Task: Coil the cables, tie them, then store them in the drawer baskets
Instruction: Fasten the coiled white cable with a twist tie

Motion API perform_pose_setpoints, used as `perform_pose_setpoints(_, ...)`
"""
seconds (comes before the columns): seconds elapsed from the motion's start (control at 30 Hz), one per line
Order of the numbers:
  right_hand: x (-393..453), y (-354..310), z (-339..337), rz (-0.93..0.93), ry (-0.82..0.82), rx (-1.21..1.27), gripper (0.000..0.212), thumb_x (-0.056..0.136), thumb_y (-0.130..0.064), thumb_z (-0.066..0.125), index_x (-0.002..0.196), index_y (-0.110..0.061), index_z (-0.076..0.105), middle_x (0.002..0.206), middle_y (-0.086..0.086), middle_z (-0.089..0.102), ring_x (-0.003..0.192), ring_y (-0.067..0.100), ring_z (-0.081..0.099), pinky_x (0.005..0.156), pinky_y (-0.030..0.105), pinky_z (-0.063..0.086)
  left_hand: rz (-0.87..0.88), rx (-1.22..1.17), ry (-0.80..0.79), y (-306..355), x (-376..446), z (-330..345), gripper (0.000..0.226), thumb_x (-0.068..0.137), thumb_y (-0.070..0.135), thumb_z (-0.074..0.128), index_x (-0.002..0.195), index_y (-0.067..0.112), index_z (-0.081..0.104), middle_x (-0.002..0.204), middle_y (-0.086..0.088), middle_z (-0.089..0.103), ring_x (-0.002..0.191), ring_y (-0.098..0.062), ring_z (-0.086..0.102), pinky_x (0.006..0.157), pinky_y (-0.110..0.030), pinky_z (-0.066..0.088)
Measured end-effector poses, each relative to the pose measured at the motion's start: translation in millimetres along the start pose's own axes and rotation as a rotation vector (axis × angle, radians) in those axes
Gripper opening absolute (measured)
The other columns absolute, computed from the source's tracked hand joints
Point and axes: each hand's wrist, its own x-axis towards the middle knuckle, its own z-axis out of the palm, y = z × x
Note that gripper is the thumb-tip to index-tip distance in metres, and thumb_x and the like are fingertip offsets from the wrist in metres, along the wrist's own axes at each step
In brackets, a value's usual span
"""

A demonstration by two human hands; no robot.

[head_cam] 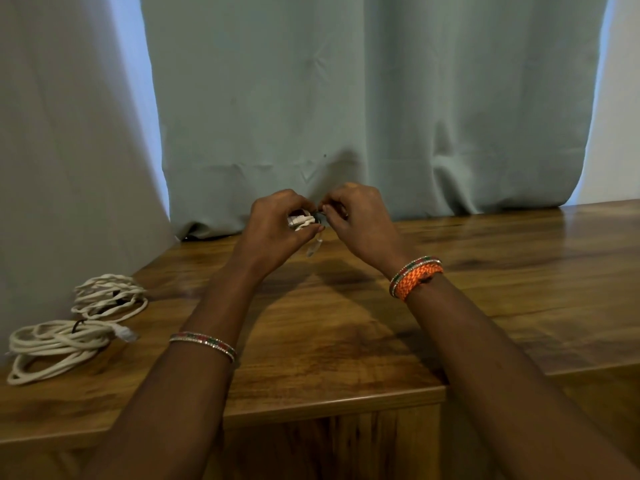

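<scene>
Slippage is the risk we judge most likely here: our left hand curls round a small, tightly wound white cable, raised above the surface near the curtain, while the fingertips of our right hand pinch something dark and small at the bundle's edge, probably a tie, though we cannot tell for certain. If that pinch loosens before the tie is secured, the coil could spring apart and need rewinding. A clear connector dangles below the bundle and could snag or drag the loops loose. The cable looks thin, pale and compact, mostly hidden inside our fingers. Two larger white coils lie on the surface far to the left, each apparently cinched with a dark tie. No drawer baskets are in view.
</scene>
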Motion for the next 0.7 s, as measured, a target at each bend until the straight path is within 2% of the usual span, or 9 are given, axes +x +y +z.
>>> perform_pose_setpoints(0.23, 0.1, -0.5, 2.1, -0.022, 0.013, -0.024, 0.014, 0.091, -0.01, 0.055, 0.088, -0.008, 0.068, 0.075, -0.005, 0.047, 0.068, 0.006, 0.041, 0.059, 0.005, 0.03, -0.002, 0.002, 0.006, 1.3, 0.3, -0.9, 0.024, 0.067, 0.018, 0.078, 0.087, 0.006, 0.072, 0.08, -0.008, 0.068, 0.07, -0.015, 0.061, 0.065, -0.023, 0.045)
perform_pose_setpoints(0.4, 0.2, 0.6, 1.4, -0.022, 0.001, -0.053, 0.016, 0.092, -0.01, 0.053, 0.091, -0.007, 0.069, 0.078, -0.004, 0.049, 0.071, 0.006, 0.042, 0.058, 0.008, 0.029, 0.001, 0.02, -0.011, 2.9, -0.4, 0.4, 0.023, 0.068, 0.018, 0.078, 0.086, 0.006, 0.071, 0.078, -0.008, 0.067, 0.07, -0.018, 0.062, 0.065, -0.031, 0.046)
perform_pose_setpoints(0.63, -1.1, 1.9, 1.9, -0.034, 0.0, -0.06, 0.017, 0.092, -0.01, 0.053, 0.092, -0.007, 0.069, 0.08, -0.002, 0.051, 0.072, 0.007, 0.043, 0.064, 0.012, 0.027, 0.004, 0.041, -0.016, 4.2, 0.0, 0.4, 0.021, 0.068, 0.019, 0.077, 0.085, 0.007, 0.071, 0.078, -0.006, 0.067, 0.07, -0.015, 0.06, 0.064, -0.022, 0.042)
perform_pose_setpoints(0.7, -1.3, 2.9, 2.3, -0.027, 0.006, -0.037, 0.015, 0.091, -0.01, 0.055, 0.089, -0.007, 0.069, 0.079, 0.0, 0.055, 0.071, 0.006, 0.044, 0.061, 0.011, 0.029, -0.001, 0.047, -0.015, 4.6, 0.0, 0.5, 0.022, 0.068, 0.02, 0.077, 0.085, 0.007, 0.072, 0.079, -0.007, 0.067, 0.07, -0.017, 0.061, 0.065, -0.023, 0.042)
